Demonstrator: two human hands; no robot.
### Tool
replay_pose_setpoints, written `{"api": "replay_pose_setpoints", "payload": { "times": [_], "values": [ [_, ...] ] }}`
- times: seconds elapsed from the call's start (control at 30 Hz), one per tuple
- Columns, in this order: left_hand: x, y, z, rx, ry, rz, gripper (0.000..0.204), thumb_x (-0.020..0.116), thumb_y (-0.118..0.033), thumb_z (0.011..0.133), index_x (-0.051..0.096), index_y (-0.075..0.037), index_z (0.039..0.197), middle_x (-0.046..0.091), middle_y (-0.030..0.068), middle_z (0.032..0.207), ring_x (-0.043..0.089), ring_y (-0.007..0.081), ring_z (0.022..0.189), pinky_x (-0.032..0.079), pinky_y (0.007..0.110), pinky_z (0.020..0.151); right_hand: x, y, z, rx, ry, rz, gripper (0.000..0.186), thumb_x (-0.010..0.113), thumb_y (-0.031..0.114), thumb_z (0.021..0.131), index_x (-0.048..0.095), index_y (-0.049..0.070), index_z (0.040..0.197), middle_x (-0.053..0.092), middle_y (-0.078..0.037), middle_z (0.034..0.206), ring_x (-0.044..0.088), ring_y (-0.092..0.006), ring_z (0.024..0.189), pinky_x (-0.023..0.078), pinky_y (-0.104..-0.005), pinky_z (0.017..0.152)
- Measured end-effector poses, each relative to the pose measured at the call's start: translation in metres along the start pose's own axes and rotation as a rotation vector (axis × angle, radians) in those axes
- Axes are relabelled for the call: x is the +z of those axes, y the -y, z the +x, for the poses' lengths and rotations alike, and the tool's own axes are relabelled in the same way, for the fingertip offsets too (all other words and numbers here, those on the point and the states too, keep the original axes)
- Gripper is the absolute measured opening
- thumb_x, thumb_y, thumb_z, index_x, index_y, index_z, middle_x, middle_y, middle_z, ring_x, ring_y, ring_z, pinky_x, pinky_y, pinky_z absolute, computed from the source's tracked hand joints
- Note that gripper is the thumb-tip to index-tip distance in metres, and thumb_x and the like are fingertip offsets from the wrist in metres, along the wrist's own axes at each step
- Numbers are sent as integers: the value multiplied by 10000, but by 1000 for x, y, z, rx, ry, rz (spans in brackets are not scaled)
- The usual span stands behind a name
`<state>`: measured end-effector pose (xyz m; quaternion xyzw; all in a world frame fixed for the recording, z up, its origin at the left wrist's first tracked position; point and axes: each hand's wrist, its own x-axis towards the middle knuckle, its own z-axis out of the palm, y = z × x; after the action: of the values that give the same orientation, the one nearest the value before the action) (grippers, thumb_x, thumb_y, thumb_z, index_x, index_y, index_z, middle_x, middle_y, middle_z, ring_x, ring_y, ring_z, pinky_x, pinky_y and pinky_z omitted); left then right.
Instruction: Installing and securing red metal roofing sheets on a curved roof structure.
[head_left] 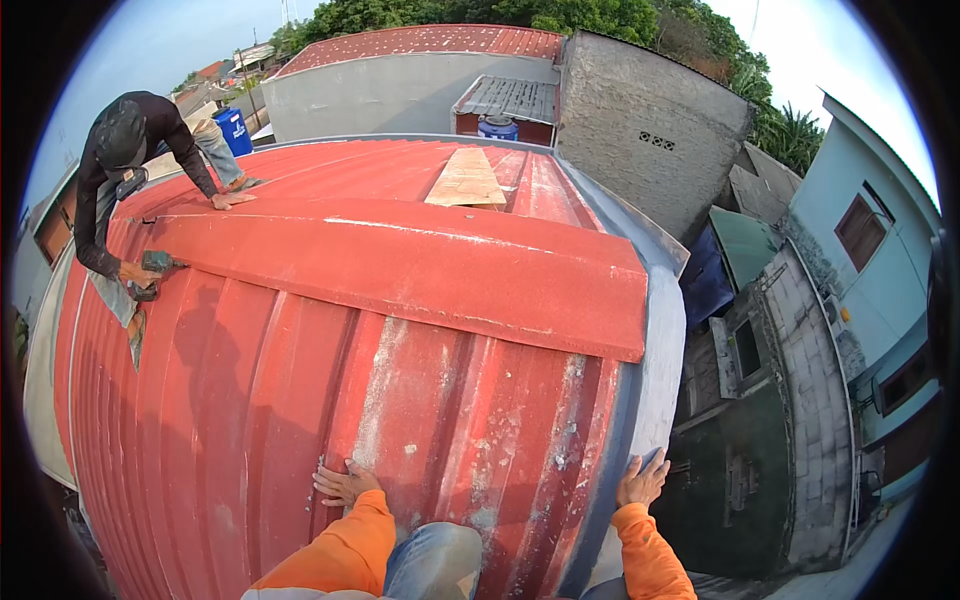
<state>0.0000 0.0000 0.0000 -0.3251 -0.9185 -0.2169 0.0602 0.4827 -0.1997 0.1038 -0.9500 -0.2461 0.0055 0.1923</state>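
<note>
My left hand lies on the red ribbed metal roof with its fingers spread, empty. My right hand rests open on the grey-painted edge strip along the roof's right side. Both forearms are in orange sleeves, and my jeans-clad knee shows between them. A long red ridge cap crosses the roof above my hands. At the left, a co-worker in a dark top crouches, holding a green drill against the ridge cap's edge with one hand while the other rests on the roof.
A wooden board lies beyond the ridge cap. Past the right edge is a drop to walls, lower structures and a pale blue house. Behind are blue barrels, a plastered wall, a red-roofed grey building and trees.
</note>
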Motion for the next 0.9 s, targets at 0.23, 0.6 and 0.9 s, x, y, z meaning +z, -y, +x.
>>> {"api": "replay_pose_setpoints", "payload": {
  "times": [0.23,0.6,0.9],
  "values": [
    [-80,22,28,230,326,70,845,535,-637,844,340,-94,1463,263,156,1548,202,310,1450,94,590,1155,0,-32,13,43,-173,-47,630,307,557,987,262,216,1515,380,-217,1437,450,-388,1256,413,-500,995],
    [-84,46,53,367,618,122,908,553,-668,816,291,-138,1504,139,141,1597,111,306,1478,83,513,1181,25,-73,27,-310,-161,-559,645,383,456,972,316,56,1473,370,-272,1434,358,-412,1333,245,-535,1099],
    [-80,56,58,455,591,144,929,526,-686,814,294,-99,1496,157,177,1579,90,344,1473,45,547,1178,-28,-19,-2,-566,233,-1159,794,501,475,875,319,-41,1451,282,-365,1466,191,-528,1400,105,-642,1120]
  ]
}}
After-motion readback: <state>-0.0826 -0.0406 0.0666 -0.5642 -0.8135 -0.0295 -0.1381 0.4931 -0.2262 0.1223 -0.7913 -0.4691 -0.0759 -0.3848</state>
